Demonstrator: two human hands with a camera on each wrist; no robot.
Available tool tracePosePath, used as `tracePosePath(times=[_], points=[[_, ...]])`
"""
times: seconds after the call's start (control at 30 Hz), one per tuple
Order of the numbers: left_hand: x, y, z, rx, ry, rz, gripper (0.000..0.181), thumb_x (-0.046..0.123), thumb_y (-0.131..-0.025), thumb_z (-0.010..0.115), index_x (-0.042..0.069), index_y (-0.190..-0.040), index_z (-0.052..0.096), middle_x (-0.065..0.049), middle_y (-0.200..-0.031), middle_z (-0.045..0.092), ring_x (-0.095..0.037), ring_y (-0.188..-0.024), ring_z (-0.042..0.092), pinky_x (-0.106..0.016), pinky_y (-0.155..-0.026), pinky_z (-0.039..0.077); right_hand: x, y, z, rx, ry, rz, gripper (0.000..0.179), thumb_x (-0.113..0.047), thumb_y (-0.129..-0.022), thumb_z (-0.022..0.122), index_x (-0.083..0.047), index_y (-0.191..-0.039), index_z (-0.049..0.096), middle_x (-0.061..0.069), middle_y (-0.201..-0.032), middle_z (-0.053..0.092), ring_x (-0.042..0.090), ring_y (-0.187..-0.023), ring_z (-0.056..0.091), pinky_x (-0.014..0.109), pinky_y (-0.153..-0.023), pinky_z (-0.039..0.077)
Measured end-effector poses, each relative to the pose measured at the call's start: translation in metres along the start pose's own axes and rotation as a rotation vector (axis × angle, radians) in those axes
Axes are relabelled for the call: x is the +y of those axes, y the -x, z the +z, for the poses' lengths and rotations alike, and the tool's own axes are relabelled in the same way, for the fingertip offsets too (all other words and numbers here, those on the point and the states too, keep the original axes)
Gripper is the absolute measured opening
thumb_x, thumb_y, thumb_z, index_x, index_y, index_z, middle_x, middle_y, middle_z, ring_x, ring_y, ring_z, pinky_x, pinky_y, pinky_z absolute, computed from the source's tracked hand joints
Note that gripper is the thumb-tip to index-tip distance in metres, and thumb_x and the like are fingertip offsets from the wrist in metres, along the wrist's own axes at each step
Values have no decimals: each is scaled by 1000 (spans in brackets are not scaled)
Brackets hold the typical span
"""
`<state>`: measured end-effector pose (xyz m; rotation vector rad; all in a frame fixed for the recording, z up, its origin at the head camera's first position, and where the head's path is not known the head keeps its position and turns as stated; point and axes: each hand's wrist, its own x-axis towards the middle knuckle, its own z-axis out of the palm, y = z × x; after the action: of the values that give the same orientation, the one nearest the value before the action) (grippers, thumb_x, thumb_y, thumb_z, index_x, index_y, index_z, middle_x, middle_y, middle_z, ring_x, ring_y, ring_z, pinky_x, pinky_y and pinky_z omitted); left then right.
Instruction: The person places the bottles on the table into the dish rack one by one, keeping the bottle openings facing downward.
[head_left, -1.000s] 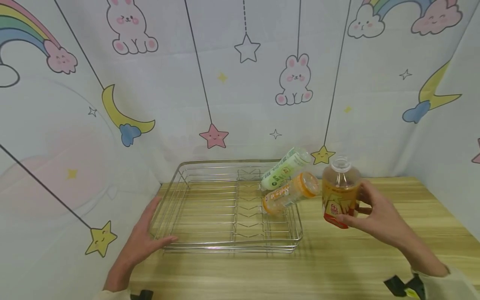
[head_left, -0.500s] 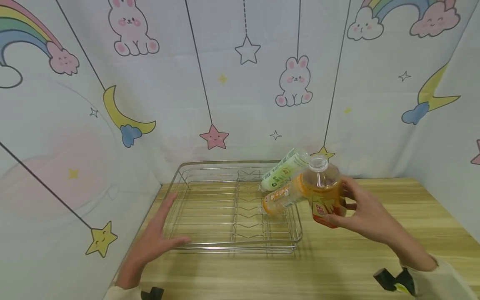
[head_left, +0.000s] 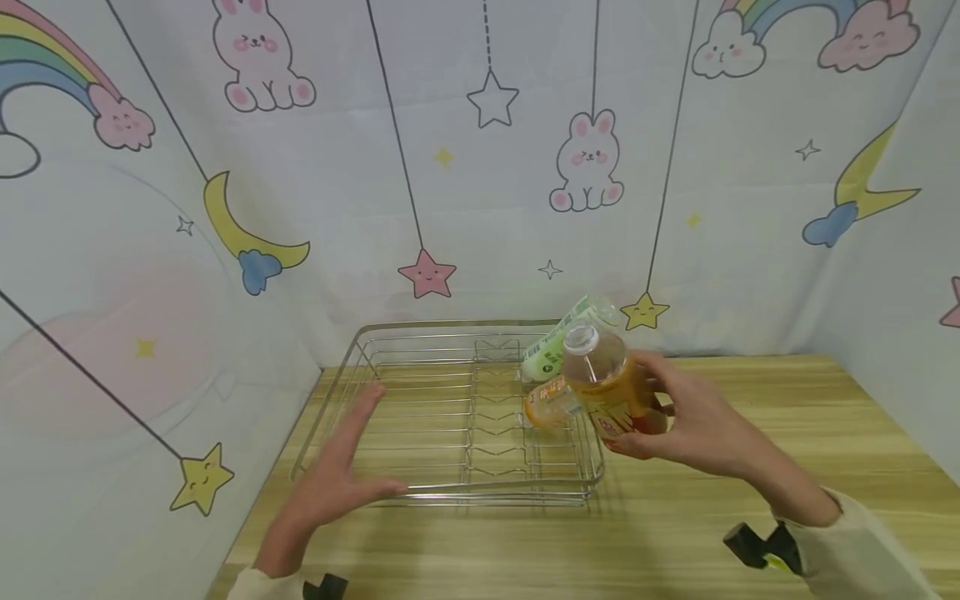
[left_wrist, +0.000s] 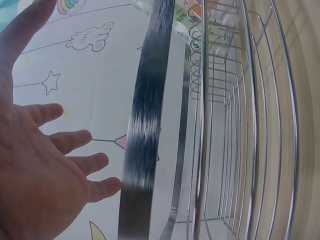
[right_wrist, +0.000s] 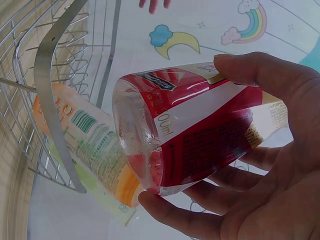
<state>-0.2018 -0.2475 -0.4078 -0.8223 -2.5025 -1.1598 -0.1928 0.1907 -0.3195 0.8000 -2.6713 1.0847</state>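
My right hand (head_left: 697,421) grips a clear plastic drink bottle (head_left: 600,375) with a red and yellow label, tilted with its mouth toward the upper left. In the head view it overlaps the right side of a wire dish rack (head_left: 510,485). Behind it, a green-labelled bottle (head_left: 542,360) and an orange-labelled bottle (head_left: 546,402) lean in the rack's right part; the orange one is partly hidden. Over the rack's front left corner, my left hand (head_left: 333,479) is spread with nothing in it. The right wrist view shows the held bottle's base (right_wrist: 137,135) facing the rack.
The rack stands on a wood-grain table (head_left: 720,533). A white curtain (head_left: 495,192) printed with rabbits, stars and moons hangs behind and at both sides. Low wire dividers (head_left: 497,417) run from front to back inside the rack.
My right hand has carried the red and yellow bottle leftward from beside the rack to over its right side, tilting it more. My left hand has shifted right along the rack's front.
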Motion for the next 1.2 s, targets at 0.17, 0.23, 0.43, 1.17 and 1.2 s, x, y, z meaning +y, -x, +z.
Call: tracePosePath(times=[0.17,0.23,0.43,1.17,1.2], points=[[5,-4,4,-10,-12,-7,125,24,-62,94,24,-160,15,-7,-163,18,-38,-146,19,-69,-109,21,-4,-5,3,-7,34,-29,86,-34,-73,89,-13,-144,44,2,-113,66,21,-100,64,40,-75,54],[7,-6,5,-14,-10,2,125,23,-62,94,24,-160,15,-6,-163,18,-37,-146,18,-68,-109,21,-6,-7,5,-14,41,-47,85,-32,-72,89,-15,-142,45,0,-109,67,18,-96,64,37,-73,54],[13,-13,10,-46,-4,36,126,26,-62,93,24,-160,14,-3,-164,15,-36,-147,17,-70,-107,22,-11,-13,11,-85,18,-70,73,-16,-72,88,-16,-133,47,3,-98,63,15,-80,59,26,-61,54],[46,-37,28,-72,27,155,124,33,-63,93,17,-160,17,-5,-164,17,-32,-148,20,-67,-108,26,-29,-26,39,-183,306,-55,76,-12,-66,79,-11,-136,51,2,-111,62,11,-78,55,27,-62,47],[49,-38,29,-74,38,163,125,33,-62,94,16,-159,18,-6,-164,17,-32,-148,20,-65,-109,26,-30,-26,39,-184,329,-55,77,-12,-65,78,-10,-137,50,4,-112,62,11,-77,54,27,-60,47]])
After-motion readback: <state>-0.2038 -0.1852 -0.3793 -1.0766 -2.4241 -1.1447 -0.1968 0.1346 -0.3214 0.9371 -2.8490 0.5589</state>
